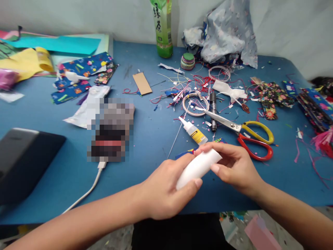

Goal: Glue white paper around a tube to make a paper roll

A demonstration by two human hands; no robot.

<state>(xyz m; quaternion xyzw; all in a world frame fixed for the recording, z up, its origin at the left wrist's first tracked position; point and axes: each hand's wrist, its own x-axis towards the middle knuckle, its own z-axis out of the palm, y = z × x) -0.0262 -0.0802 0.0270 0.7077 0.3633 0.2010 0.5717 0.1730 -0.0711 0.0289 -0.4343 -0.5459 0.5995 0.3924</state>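
A curved white piece (199, 167), smooth like paper or card, is held above the near edge of the blue table. My left hand (169, 187) wraps round its lower left end, thumb along the near side. At the upper right end, my right hand (235, 166) pinches it between thumb and fingers. Just beyond my hands lies a small glue bottle (195, 132) with a yellow label and a pointed nozzle. Scissors (240, 130) with one yellow and one red handle rest to the right, blades partly apart. Some blue patterned fabric (187, 152) shows behind my fingers.
A black marker (213, 111), a tape ring (195, 104) and thread scraps lie mid-table. A green tea bottle (163, 29) stands at the back. To the left are a cabled, blurred-out device (113, 130) and a dark box (28, 159). Patterned fabric strips (318, 107) lie right.
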